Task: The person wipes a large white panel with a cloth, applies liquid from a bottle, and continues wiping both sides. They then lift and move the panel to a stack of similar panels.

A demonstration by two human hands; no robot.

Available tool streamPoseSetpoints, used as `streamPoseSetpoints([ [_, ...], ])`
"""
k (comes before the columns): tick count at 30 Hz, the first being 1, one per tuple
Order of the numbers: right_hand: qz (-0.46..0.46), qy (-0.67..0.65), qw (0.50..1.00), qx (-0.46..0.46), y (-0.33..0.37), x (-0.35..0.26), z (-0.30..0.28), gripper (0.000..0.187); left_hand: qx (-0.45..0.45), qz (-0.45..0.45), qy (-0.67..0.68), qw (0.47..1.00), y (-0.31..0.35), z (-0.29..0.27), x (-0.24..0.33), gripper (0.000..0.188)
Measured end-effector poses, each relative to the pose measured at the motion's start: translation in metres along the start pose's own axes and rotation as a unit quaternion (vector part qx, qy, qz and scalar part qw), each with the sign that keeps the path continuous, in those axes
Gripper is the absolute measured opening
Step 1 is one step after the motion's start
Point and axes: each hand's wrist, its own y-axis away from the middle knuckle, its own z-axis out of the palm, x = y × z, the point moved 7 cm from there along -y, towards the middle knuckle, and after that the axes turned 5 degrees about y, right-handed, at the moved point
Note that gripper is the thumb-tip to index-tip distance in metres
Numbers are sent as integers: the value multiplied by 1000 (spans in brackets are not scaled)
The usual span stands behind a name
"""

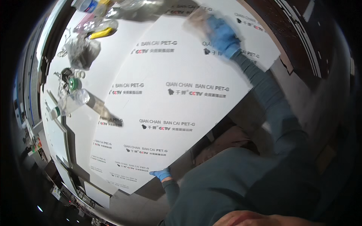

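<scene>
A large white board (151, 69) with repeated printed markings lies flat before me. My right hand (224, 38), in a blue glove, is stretched to the board's far right part. It is closed on a pale beige cloth (197, 22) pressed to the surface; both are smeared by motion. My left hand (162, 174), also gloved in blue, lies at the board's near edge, low in the view. Its fingers point left, stretched out, and it holds nothing that I can see. Part of that hand is hard to make out.
Along the left side are a clear bottle (77, 98), a green tape roll (74, 83), a crumpled grey plastic bag (83, 52) and a yellow-handled tool (102, 34). A plastic container (86, 5) stands at the far left. Dark panels (298, 34) lie beyond the right edge.
</scene>
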Motion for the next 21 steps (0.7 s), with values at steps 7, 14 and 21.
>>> streamPoseSetpoints([
  [7,170,-42,982,-66,-32,123,105,69,74,225,-305,922,9,10,-9,108],
  [14,-153,-331,931,-33,73,-325,23,70,127,233,-358,895,8,-3,12,109],
  [21,-90,-761,623,-159,98,-496,6,46,170,269,-397,861,26,-13,10,96],
])
